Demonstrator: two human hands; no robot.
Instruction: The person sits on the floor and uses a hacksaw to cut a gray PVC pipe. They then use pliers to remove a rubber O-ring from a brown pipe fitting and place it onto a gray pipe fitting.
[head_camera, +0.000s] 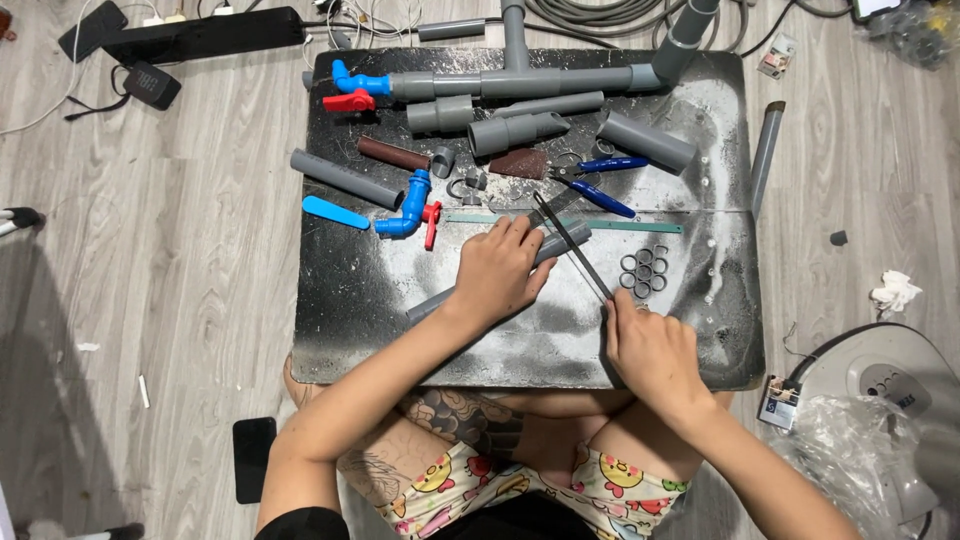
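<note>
Head view looks down on crossed legs in patterned shorts (520, 485) at the near edge of a dusty black board (350, 290) lying on the grey wood floor (180, 260). Right hand (650, 350) is closed around the near end of a thin saw blade (572, 245), which runs diagonally away to the upper left. Left hand (497, 272) lies palm down, fingers curled over a grey pipe (500, 270), pressing it to the board; the pipe's long axis slants from lower left to upper right, crossing under the blade. Just right of the blade sits a cluster of cut grey rings (645, 272). Farther off lie a green ruler (620, 226), blue-handled pliers (600, 180), blue valves and more grey pipe sections.
</note>
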